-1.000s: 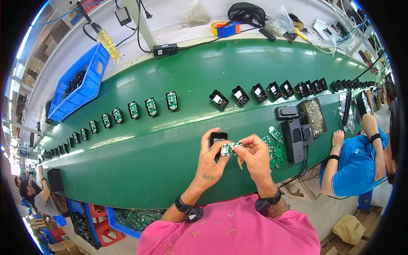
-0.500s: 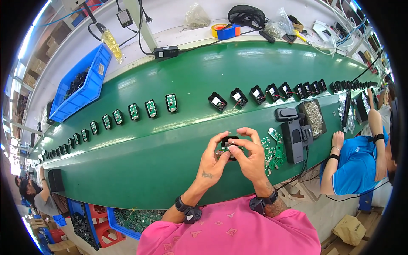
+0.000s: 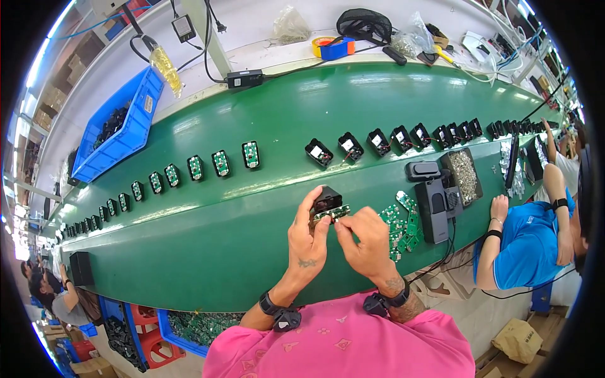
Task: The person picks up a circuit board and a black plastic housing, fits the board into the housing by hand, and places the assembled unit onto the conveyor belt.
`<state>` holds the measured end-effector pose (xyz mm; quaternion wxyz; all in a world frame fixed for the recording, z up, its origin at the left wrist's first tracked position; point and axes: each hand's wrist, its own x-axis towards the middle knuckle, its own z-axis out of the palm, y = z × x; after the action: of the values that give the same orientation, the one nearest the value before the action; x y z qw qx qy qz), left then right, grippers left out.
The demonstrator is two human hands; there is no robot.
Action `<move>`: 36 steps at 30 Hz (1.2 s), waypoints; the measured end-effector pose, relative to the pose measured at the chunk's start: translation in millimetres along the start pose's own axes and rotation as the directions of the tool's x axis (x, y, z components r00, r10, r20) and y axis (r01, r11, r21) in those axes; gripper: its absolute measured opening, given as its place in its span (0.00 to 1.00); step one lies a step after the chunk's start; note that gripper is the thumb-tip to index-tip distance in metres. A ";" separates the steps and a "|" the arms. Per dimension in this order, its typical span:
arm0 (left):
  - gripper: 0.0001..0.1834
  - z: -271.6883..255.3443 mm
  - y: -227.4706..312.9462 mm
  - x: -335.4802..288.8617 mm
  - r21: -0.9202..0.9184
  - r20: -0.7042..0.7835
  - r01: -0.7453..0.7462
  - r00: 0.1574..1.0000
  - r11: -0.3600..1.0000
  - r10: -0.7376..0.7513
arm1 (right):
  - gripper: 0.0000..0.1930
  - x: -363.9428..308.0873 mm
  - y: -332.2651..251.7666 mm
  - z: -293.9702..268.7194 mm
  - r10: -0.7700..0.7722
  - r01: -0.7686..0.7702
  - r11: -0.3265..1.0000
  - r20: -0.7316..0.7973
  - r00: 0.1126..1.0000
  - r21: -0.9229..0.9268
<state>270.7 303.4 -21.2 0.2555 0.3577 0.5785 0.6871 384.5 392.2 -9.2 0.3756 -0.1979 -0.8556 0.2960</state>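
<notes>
Head view: a black casing (image 3: pixel 327 198) is sitting tilted in the left hand (image 3: pixel 305 242), over the near part of the green bench (image 3: pixel 189 252), its open side partly showing. A green circuit board (image 3: pixel 341 211) is lying across the near edge of that opening, apparently not yet seated. The left grip is wrapping the casing, with its thumb pressing near the board. The right hand (image 3: pixel 368 242) is bringing a narrow grip to the board's near edge; whether its fingertips are pinching the board or only pushing cannot be told.

For good work here, the left hand should probably be bracing the casing firmly while the right is handling the board by its edges, squaring it to the opening and sparing its parts. Any wire beneath would be best tucked clear before pressing; none is clearly showing here.

Just right of the right hand, loose circuit boards (image 3: pixel 413 232) are lying in a pile, with a black device (image 3: pixel 434 212) standing beyond them. Farther off, casings with red wires (image 3: pixel 319 153) are lining the right side, and board-fitted casings (image 3: pixel 220 163) are running leftward, offering a likely model for the seating.
</notes>
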 end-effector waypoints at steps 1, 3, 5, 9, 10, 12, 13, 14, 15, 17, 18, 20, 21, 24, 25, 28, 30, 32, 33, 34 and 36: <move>0.28 -1.9 1.5 0.2 0.078 0.033 -0.024 0.999 0.997 0.021 | 0.03 1.7 -0.3 -1.3 0.002 -0.002 1.000 -0.001 1.000 -0.001; 0.27 -4.3 8.1 1.0 0.155 0.067 -0.049 0.997 0.987 0.039 | 0.03 7.4 -2.1 -5.5 0.051 -0.054 0.992 0.030 0.998 0.110; 0.26 -4.7 19.8 2.6 0.249 0.114 -0.130 0.988 0.960 0.105 | 0.03 12.5 -0.5 -13.1 0.012 -0.020 0.993 0.072 0.997 0.117; 0.26 -7.9 27.2 3.3 0.279 0.141 -0.128 0.986 0.952 0.091 | 0.02 18.0 -1.3 -23.2 -0.006 -0.023 0.987 0.178 0.984 0.159; 0.26 -7.2 28.7 3.3 0.283 0.146 -0.136 0.985 0.949 0.098 | 0.02 18.3 -1.3 -23.7 -0.006 -0.023 0.987 0.179 0.984 0.159; 0.27 -5.7 29.5 3.3 0.287 0.150 -0.144 0.983 0.947 0.104 | 0.02 18.8 -1.2 -24.7 0.011 -0.047 0.982 0.196 0.981 0.181; 0.28 -5.3 29.4 3.4 0.297 0.152 -0.173 0.979 0.939 0.132 | 0.02 19.2 -1.4 -25.2 0.012 -0.048 0.982 0.195 0.981 0.181; 0.29 -4.9 29.3 3.3 0.305 0.155 -0.202 0.975 0.931 0.161 | 0.02 19.7 -1.6 -26.0 0.012 -0.049 0.982 0.203 0.979 0.181; 0.29 -4.8 28.2 2.8 0.305 0.157 -0.202 0.975 0.931 0.161 | 0.02 19.7 -1.7 -26.7 0.012 -0.051 0.982 0.210 0.978 0.179; 0.29 -5.9 25.1 2.4 0.406 0.172 -0.238 0.968 0.882 0.182 | 0.03 20.4 -0.3 -26.8 0.040 -0.086 0.978 0.235 0.971 0.189; 0.29 -5.8 25.4 2.4 0.407 0.172 -0.237 0.968 0.882 0.181 | 0.03 20.7 0.4 -27.0 0.068 -0.121 0.973 0.259 0.963 0.195; 0.29 -4.1 26.3 1.9 0.300 0.154 -0.182 0.978 0.936 0.140 | 0.04 20.7 1.1 -29.0 0.100 -0.161 0.965 0.275 0.956 0.209; 0.29 -3.3 26.4 1.8 0.300 0.154 -0.182 0.978 0.936 0.141 | 0.04 20.7 1.2 -29.9 0.130 -0.200 0.954 0.292 0.948 0.222; 0.29 0.5 26.0 0.0 0.352 0.134 -0.212 0.975 0.912 0.176 | 0.04 20.9 -0.6 -30.1 0.138 -0.199 0.959 0.282 0.949 0.200; 0.29 3.9 26.4 -1.7 0.392 0.114 -0.215 0.976 0.894 0.185 | 0.04 20.4 -0.1 -30.1 0.138 -0.199 0.959 0.281 0.950 0.200; 0.29 3.4 26.8 -0.4 0.433 0.106 -0.222 0.975 0.873 0.195 | 0.04 19.7 0.8 -29.4 0.181 -0.247 0.941 0.272 0.945 0.231; 0.29 2.6 28.7 1.5 0.435 0.119 -0.228 0.974 0.871 0.195 | 0.04 21.0 -0.9 -29.2 0.252 -0.338 0.899 0.302 0.920 0.280; 0.28 4.9 35.2 2.5 0.498 0.161 -0.242 0.969 0.833 0.185 | 0.05 18.7 -1.0 -27.2 0.168 -0.214 0.959 0.234 0.958 0.186; 0.28 5.5 37.0 3.5 0.498 0.161 -0.242 0.969 0.833 0.185 | 0.05 17.9 -0.9 -26.5 0.074 -0.089 0.993 0.175 0.982 0.080; 0.28 5.1 39.0 3.5 0.540 0.169 -0.254 0.967 0.803 0.193 | 0.05 18.6 -2.1 -26.4 0.073 -0.088 0.993 0.176 0.982 0.081; 0.29 4.9 38.0 2.4 0.581 0.176 -0.264 0.964 0.770 0.199 | 0.04 20.5 -4.3 -26.8 0.149 -0.185 0.972 0.231 0.962 0.144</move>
<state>275.4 300.6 16.7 0.0724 0.5238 0.7031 0.4755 391.3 410.1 19.0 0.2680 -0.2043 -0.8446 0.4161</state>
